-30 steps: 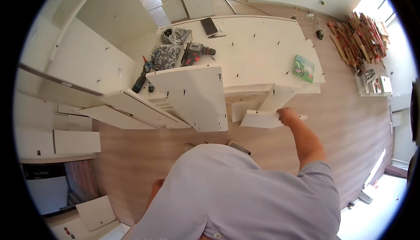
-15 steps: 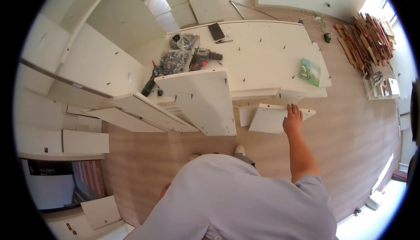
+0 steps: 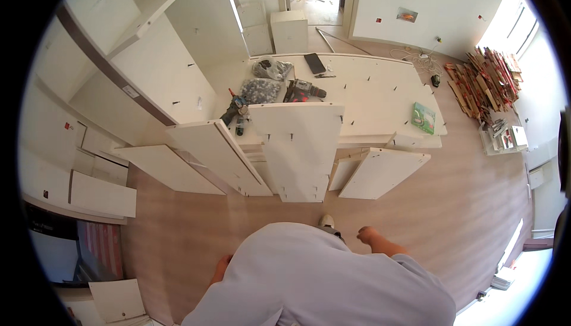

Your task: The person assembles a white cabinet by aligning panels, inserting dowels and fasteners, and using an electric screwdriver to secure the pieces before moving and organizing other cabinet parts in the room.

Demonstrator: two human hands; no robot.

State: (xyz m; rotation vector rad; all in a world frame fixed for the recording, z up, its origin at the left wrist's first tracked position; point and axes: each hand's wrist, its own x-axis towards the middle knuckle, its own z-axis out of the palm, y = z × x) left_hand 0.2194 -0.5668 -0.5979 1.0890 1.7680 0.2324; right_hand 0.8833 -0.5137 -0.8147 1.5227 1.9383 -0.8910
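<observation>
My right hand [image 3: 367, 235] hangs over the floor in front of my body, its fingers loosely curled and nothing visible in them. Nearest to it is a white panel [image 3: 380, 172] that leans against the white worktop-like board [image 3: 357, 97]; hand and panel are apart. My left hand [image 3: 223, 265] is low beside my shirt, mostly hidden, so its fingers cannot be made out. A taller white panel [image 3: 302, 147] with dark pegs standing out of it leans in the middle. Farther left lean another white panel [image 3: 220, 153] and a flat white board [image 3: 172, 168].
On the large board lie a red-and-black drill [image 3: 302, 91], a second power tool [image 3: 235, 109], bags of fittings [image 3: 260, 91], a black phone [image 3: 314, 63] and a green box [image 3: 423, 118]. Upright pegs dot its surface. Wood strips [image 3: 485, 82] are piled at the far right, beside a tool tray [image 3: 504, 138].
My right hand has left the top edge of the right-hand leaning panel and dropped back toward my body. The view has shifted, with the panels appearing lower in it.
</observation>
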